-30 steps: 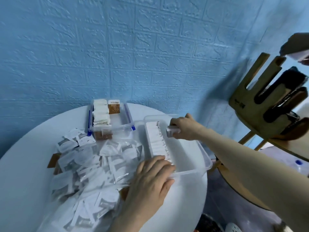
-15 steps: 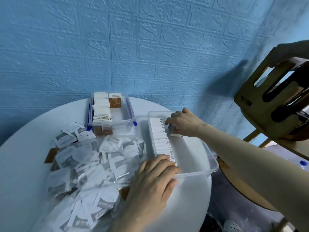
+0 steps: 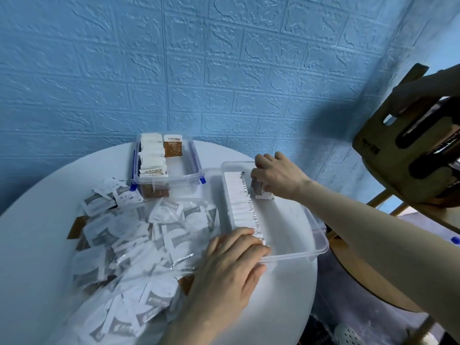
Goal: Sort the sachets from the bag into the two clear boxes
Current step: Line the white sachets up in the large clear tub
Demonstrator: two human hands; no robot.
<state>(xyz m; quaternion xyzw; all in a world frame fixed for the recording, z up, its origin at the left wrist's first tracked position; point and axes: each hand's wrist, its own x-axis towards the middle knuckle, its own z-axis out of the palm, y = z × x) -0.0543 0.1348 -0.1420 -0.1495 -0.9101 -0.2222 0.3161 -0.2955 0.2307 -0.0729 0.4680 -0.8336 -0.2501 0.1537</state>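
Two clear boxes on table: blue-clipped box (image 3: 196, 168) upper centre of frame, larger plain box (image 3: 321, 242) centre right. One clear bag (image 3: 139, 247) lower left, loose sachets inside too many to count. One row of white sachets (image 3: 242, 200) in larger box. Two hands: left hand (image 3: 231, 267), right hand (image 3: 276, 176). One round table (image 3: 37, 245).
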